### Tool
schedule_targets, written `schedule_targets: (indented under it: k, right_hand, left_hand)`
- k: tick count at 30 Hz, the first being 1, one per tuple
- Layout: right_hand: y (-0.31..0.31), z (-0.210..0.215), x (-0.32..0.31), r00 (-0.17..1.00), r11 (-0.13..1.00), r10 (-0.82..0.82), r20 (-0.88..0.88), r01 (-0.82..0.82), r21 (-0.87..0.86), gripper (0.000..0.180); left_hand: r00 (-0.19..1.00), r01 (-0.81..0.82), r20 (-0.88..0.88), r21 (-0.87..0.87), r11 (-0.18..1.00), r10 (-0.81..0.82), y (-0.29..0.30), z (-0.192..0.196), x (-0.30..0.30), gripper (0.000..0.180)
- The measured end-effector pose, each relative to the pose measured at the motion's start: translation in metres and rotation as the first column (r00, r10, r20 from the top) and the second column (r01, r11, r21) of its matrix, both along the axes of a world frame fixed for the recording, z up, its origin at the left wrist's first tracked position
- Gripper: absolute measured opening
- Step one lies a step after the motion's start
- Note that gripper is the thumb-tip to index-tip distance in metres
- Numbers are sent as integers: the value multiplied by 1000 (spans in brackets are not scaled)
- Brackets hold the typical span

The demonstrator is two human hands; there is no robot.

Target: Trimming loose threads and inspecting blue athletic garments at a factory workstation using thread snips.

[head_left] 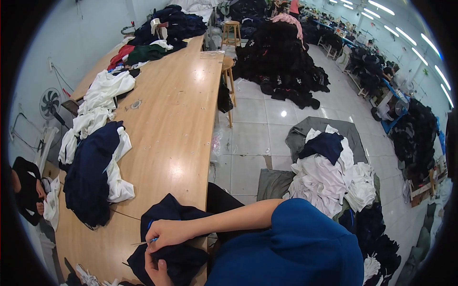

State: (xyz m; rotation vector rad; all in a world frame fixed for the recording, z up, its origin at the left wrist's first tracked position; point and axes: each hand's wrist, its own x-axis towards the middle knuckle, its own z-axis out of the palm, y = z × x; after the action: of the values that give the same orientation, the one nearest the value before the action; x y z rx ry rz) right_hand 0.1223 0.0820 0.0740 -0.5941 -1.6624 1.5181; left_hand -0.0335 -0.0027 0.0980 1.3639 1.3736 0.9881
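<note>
The right hand point(169, 233) is pinching a small blue-handled tool point(150, 240), fingers point(153, 237) clenched around it with its thin metal tip poking out to the left; it looks like a thread snipper, though that's hard to tell for sure. The left hand point(157, 272) is coming up from below, fingers gripping a fold of the dark navy garment point(174, 214), which is lying soft and crumpled at the near edge of the wooden counter point(167, 119). The counter is smooth, glossy and long. Further up its left side a navy and white pile of clothes point(95, 167) is sitting in a heap, then more white ones point(102, 93). Down on the tiled floor point(248, 138) to the right, a grey sheet point(305, 131) is holding a floppy mound of white and navy clothes point(329, 178).
</note>
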Motion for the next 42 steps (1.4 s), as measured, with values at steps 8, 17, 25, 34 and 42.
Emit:
schedule_targets:
  k: [8, 17, 25, 34, 42]
  right_hand:
    - [-4, 6, 28, 932, 972, -62, 358, -24, 232, 21]
    - [4, -3, 40, 897, 988, -117, 427, 61, 142, 21]
    - [1, -8, 35, 974, 996, 59, 218, -43, -75, 26]
    - [7, 1, 48, 981, 979, -68, 181, 101, -176, 15]
    - [2, 16, 39, 978, 881, 12, 210, 89, -464, 12]
  left_hand:
    - [988, -154, 1, -118, 981, 155, -7, 8, 0, 37]
    - [966, -217, 95, -213, 953, 242, -13, -9, -1, 33]
    - [963, -46, -261, 76, 996, 64, -31, -45, -23, 29]
    - [873, -137, 425, -257, 957, 239, -5, -43, 2, 24]
    - [806, -87, 535, -314, 945, 252, -13, -35, 1, 24]
